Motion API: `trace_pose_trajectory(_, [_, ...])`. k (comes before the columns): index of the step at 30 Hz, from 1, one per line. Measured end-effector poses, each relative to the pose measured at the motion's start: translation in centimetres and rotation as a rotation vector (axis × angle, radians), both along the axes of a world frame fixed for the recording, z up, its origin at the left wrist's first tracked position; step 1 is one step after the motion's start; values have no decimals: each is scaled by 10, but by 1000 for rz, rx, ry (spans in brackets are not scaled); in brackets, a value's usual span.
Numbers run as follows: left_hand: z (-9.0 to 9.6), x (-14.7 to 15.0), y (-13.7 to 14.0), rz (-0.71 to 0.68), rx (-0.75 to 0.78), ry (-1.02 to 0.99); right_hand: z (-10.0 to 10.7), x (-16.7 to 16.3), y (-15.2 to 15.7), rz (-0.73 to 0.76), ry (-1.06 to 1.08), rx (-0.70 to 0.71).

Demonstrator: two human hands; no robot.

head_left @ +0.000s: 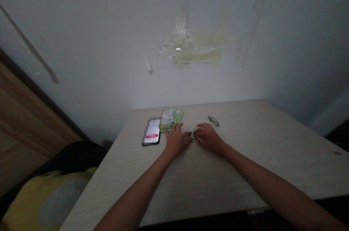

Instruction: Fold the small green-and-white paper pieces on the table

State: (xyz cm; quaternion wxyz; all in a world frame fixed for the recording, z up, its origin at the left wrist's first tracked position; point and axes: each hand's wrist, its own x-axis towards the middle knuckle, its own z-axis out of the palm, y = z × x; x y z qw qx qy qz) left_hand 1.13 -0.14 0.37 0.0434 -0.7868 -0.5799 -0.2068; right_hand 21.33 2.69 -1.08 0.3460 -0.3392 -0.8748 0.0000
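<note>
My left hand [178,140] rests low over the table, its thumb and index finger pinched at the left side of a small green-and-white wrapper [193,139]. The other fingers of that hand spread toward a stack of green-and-white packets [170,117]. On the opposite side, my right hand [209,137] has its fingertips closed on the same small wrapper. Fingers cover much of it, so its full shape is hidden. Beyond the right hand lies a small folded green wrapper [213,120], apart from both hands.
A phone [151,132] with a lit, partly blurred screen lies left of the stack. The pale wooden table [259,143] meets a white wall [109,42] bearing old tape [196,54]. Left of the table are a yellow-and-grey cushion-like item [51,198] and a wooden panel [19,125].
</note>
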Motion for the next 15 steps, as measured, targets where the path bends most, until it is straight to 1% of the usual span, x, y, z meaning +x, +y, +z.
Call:
trace_pose_trajectory(8, [0,-1,1,11,-32,-5,0,-1,-1,8,-14,6])
trace_pose_trajectory(15, [6,-2,0,39,-60,4,5,0,-5,61,25,-27])
